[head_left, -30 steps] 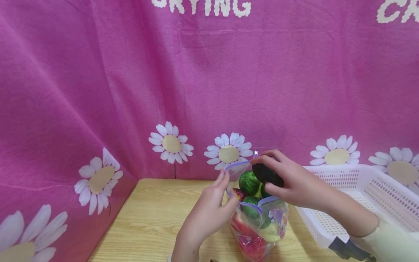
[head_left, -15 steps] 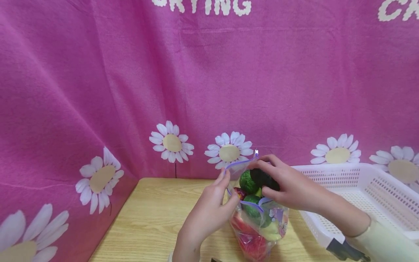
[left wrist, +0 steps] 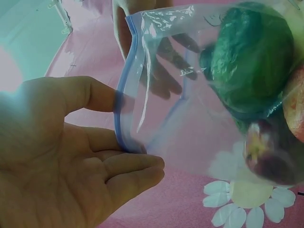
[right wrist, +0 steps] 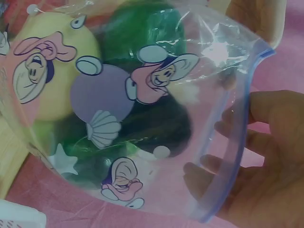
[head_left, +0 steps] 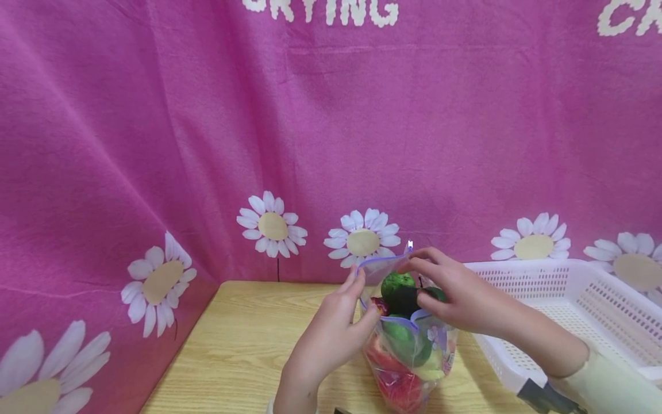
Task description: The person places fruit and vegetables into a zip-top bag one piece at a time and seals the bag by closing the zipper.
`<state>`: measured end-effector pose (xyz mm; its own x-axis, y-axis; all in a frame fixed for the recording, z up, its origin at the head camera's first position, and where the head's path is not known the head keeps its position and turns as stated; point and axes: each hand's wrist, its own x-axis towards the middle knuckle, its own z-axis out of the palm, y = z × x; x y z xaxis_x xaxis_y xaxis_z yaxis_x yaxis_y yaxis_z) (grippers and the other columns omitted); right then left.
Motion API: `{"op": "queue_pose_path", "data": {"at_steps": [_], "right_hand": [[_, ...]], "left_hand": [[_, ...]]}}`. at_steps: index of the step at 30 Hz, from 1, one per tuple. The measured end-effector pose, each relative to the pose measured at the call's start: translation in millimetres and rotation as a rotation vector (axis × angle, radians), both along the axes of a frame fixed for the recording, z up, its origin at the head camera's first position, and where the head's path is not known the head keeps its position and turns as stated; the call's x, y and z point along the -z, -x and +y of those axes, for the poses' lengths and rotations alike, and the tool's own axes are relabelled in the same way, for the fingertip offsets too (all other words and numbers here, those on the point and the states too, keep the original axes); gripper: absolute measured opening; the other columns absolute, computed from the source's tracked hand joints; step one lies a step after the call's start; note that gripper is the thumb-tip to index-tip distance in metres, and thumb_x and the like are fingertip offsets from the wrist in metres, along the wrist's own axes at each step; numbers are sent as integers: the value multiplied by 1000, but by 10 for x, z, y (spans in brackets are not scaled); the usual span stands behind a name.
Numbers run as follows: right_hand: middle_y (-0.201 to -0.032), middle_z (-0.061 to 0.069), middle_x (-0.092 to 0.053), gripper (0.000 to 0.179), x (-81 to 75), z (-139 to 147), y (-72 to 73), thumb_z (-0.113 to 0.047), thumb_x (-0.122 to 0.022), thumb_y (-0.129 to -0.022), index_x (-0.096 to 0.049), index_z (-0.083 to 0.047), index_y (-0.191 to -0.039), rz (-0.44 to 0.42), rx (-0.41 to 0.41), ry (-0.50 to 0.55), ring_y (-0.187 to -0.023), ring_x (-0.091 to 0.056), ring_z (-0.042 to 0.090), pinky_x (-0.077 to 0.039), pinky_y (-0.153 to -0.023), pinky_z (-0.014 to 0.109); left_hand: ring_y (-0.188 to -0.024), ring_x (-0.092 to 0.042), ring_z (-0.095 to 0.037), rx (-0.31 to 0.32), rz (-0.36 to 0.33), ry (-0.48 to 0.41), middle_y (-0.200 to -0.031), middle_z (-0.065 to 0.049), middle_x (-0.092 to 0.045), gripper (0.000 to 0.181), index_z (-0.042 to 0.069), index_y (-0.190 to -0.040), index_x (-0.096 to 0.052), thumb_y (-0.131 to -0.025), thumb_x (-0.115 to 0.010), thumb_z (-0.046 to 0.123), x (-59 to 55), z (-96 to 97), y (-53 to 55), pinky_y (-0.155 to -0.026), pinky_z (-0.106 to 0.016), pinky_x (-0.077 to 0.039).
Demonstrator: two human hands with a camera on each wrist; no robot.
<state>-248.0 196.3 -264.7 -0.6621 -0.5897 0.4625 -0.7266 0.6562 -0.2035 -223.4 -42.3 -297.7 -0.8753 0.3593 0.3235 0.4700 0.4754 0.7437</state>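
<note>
A clear zip bag [head_left: 380, 328] with a blue zip edge stands upright, its mouth open. My left hand [head_left: 336, 322] holds the left side of the rim between thumb and fingers. My right hand [head_left: 460, 293] is over the right side of the mouth; in the right wrist view its loosely bent fingers [right wrist: 197, 178] reach inside the rim and hold nothing. Just below them lies a dark, avocado-like oval [head_left: 402, 302], beside a green, bumpy round piece [head_left: 395, 282]. Red and green pieces fill the bag lower down, including a dark red fruit [left wrist: 268, 159].
A white perforated plastic basket [head_left: 558, 270] stands on the wooden table [head_left: 243, 345] right of the bag, partly behind my right forearm. A pink cloth [head_left: 331, 144] with daisies hangs behind and to the left.
The dark oval has left my right hand and dropped among the other pieces in the bag. My right hand has moved slightly lower over the mouth. My left hand keeps its place.
</note>
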Motion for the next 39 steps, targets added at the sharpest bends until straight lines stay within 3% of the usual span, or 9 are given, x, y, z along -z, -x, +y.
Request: {"op": "queue_pose_path", "data": {"at_steps": [4, 6, 8, 11, 13, 15, 17, 28, 39], "right_hand": [[-126, 4, -61, 40, -22, -1, -27, -1, -68, -88, -68, -13, -126, 53, 5, 22, -105, -64, 19, -57, -86, 41], [-125, 3, -62, 37, -24, 4, -63, -1, -69, -88, -69, -13, -124, 76, 18, 48, -108, -65, 21, -57, -89, 44], [-124, 2, -63, 35, -16, 11, -121, -1, -70, -87, -70, -14, -120, 115, 44, 83, -111, -64, 22, -56, -90, 46], [-119, -3, -64, 34, 29, 26, -248, 0, -72, -85, -71, -16, -114, 193, 112, 178, -107, -64, 17, -53, -90, 31], [-112, -6, -65, 32, 75, 32, -345, 0, -73, -83, -72, -18, -109, 248, 168, 254, -101, -63, 14, -49, -88, 22], [-102, -11, -65, 29, 129, 28, -430, 1, -74, -81, -73, -18, -102, 289, 198, 322, -92, -61, 8, -45, -82, 15], [-90, -15, -62, 27, 185, 19, -499, 2, -75, -80, -72, -19, -95, 304, 210, 354, -81, -57, 3, -43, -73, 12], [-78, -19, -51, 19, 351, -150, -703, -42, -81, -85, -66, -30, -86, 33, 334, 169, -66, -46, -3, -43, -54, 22], [-77, -16, -52, 17, 442, -328, -658, -18, -78, -85, -62, -23, -82, 182, 354, 120, -68, -54, 2, -47, -56, 25]], "left_hand": [[-148, -26, -23, -11, 3, -6, -164, -14, -24, 64, -2, -154, -35, -99, -54, 24, 4, -11, 1, -119, -44, -28], [-143, -37, -23, -14, 5, -5, -164, -14, -24, 64, -2, -154, -35, -99, -54, 24, 1, -14, 2, -119, -43, -29], [-115, -61, -20, -9, 7, -5, -164, -15, -24, 64, -3, -154, -36, -99, -54, 23, 0, -11, 6, -116, -42, -35], [-114, -62, -22, -3, 16, -4, -164, -16, -24, 63, -4, -154, -36, -99, -54, 23, 5, 7, 12, -115, -43, -37], [-131, -54, -25, -2, 17, -6, -164, -16, -25, 63, -5, -153, -37, -100, -55, 24, 15, 21, 17, -115, -44, -36], [-149, -26, -28, -6, 9, -11, -164, -15, -26, 63, -4, -153, -37, -100, -55, 24, 27, 30, 19, -117, -45, -33], [-150, -25, -29, -16, -4, -12, -164, -14, -26, 63, -3, -153, -37, -100, -55, 26, 39, 31, 22, -118, -45, -31], [-149, -29, -29, -65, 30, -29, -162, -13, -33, 63, -4, -151, -42, -100, -57, 29, -8, -1, 23, -118, -47, -29], [-142, -43, -30, -164, 145, -41, -150, -18, -51, 52, -7, -142, -54, -100, -57, 24, 9, 78, 45, -116, -46, -36]]}}
